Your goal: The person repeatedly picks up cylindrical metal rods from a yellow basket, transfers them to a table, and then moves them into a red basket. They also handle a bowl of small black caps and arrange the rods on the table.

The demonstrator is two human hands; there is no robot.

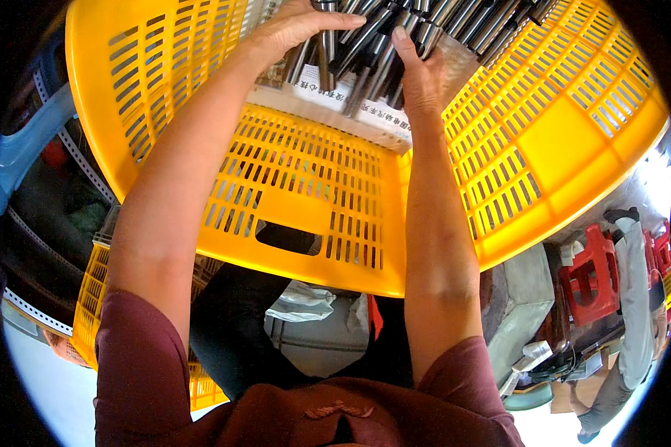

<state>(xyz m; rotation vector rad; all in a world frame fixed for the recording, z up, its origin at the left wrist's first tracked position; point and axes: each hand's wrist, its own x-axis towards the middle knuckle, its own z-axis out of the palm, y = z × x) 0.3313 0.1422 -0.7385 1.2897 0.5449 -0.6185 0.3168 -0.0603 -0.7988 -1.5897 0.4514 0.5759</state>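
Observation:
Shiny dark metal tubes point(384, 52) lie bunched together inside a large yellow plastic basket point(294, 205) in front of me. My left hand point(294, 31) grips the left side of the bunch, its thumb stretched across the tubes and its fingers mostly hidden. On the opposite side, my right hand point(425, 78) holds the bunch, thumb upright against it and the other fingers largely out of sight. Under the tubes, printed paper point(317, 88) lines the near part of the basket. Some tube ends look blurred.
Slotted basket walls rise on both sides of my arms. A red stool point(593, 276) and another person's grey-clothed leg point(635, 290) are at the right. A grey block-like object point(525, 298) stands beside the basket. Another yellow basket point(89, 302) is at lower left, near blue plastic point(33, 141).

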